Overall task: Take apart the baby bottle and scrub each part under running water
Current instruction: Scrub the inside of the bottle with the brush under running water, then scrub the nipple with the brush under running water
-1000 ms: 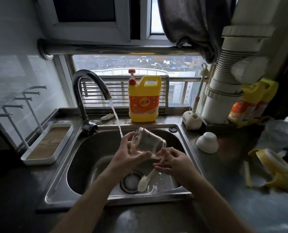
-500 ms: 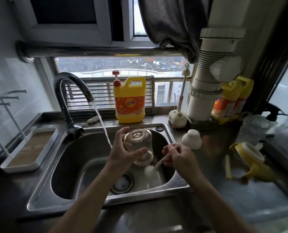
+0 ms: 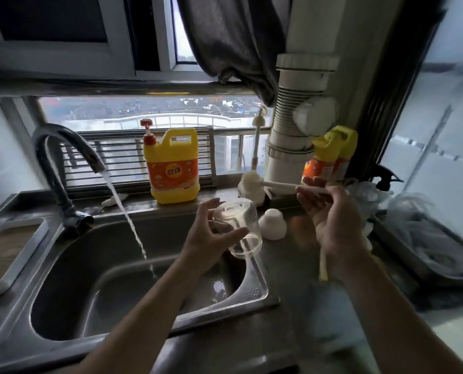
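Noted bottle (image 3: 242, 225) base-up over sink (image 3: 257, 291) right rim, gripped in left hand (image 3: 208, 240), fingers curled | noted brush (image 3: 252, 182) pinched by right hand (image 3: 331, 222) fingers.

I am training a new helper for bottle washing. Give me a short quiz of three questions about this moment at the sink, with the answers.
1. True or false: the clear bottle in the left hand is inside the water stream.
2. What does the right hand hold? A a sponge; B a long white brush; C a cloth.
3. Fill in: the white cap stands on the ____ to the right of the sink.
Key: 1 false, the bottle is held apart from the stream, to its right; 2 B; 3 counter.
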